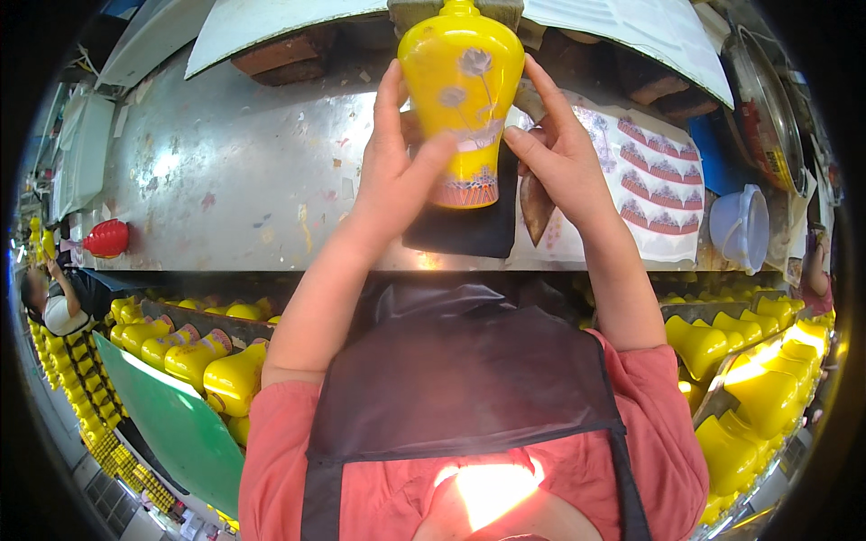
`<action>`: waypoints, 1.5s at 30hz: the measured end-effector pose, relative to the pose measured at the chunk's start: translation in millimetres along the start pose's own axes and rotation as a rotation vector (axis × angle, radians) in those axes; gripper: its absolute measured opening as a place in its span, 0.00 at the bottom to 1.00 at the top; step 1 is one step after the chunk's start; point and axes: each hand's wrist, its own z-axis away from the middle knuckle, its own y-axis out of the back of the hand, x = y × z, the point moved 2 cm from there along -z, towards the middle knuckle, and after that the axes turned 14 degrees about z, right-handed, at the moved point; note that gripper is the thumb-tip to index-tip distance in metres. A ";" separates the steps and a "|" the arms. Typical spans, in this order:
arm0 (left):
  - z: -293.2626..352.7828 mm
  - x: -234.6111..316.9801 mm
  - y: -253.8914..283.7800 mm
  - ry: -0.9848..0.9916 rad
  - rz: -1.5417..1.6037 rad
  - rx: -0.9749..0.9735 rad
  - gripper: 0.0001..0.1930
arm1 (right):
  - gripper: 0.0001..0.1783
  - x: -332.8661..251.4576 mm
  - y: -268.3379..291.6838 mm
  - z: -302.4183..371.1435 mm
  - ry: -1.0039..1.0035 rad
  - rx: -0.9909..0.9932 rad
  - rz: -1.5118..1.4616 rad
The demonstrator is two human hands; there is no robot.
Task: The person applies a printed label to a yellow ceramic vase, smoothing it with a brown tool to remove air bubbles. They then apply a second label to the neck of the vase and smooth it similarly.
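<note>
A glossy yellow vase (460, 68) with grey-purple flower pictures and a patterned band round its foot is between my two hands, its neck pointing away from me. My left hand (397, 158) grips its left side, thumb across the front near the lower body. Curved along the right side, my right hand (568, 153) has its thumb tip on the vase at the flower picture. A brown pointed piece (536, 212) shows below my right palm; whether that hand holds it I cannot tell. Under the vase's foot lies a black cloth or pad (460, 239).
Printed decal sheets (663, 180) lie right, beside a translucent bucket (740, 225). A red container (108, 238) is on the metal table (244, 180) at left. White boards (631, 36) span the back. Rows of yellow vases (233, 374) and a green board (171, 415) flank me. Another person (68, 302) is far left.
</note>
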 end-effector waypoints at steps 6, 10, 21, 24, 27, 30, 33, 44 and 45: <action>-3.7 0.4 -0.2 0.017 0.039 0.017 0.46 | 0.48 -2.6 -8.0 3.1 0.024 -0.001 0.008; -3.4 1.3 -2.3 0.077 0.044 0.069 0.48 | 0.50 -3.2 -15.4 2.2 0.038 0.048 -0.031; -4.5 4.1 1.0 0.112 0.090 0.079 0.50 | 0.54 2.0 -14.4 3.9 0.023 0.054 -0.022; -3.6 1.8 3.6 0.110 0.128 0.081 0.45 | 0.52 3.9 -12.3 2.8 0.002 0.016 -0.015; -3.8 -2.4 11.8 0.103 0.193 0.098 0.40 | 0.49 5.9 -5.0 1.1 -0.011 -0.015 -0.072; -3.6 -7.3 17.5 0.053 0.144 0.055 0.38 | 0.46 8.4 -1.4 1.0 -0.055 -0.043 -0.064; 0.9 -11.8 15.8 0.023 0.135 0.019 0.38 | 0.47 8.9 -4.5 1.2 0.025 -0.024 -0.030; 1.5 -11.2 12.7 0.044 0.165 0.011 0.39 | 0.50 13.8 -7.0 2.6 0.025 -0.035 -0.053; 1.8 -11.3 13.1 0.047 0.160 0.012 0.38 | 0.50 13.4 -6.2 2.9 0.021 -0.034 -0.031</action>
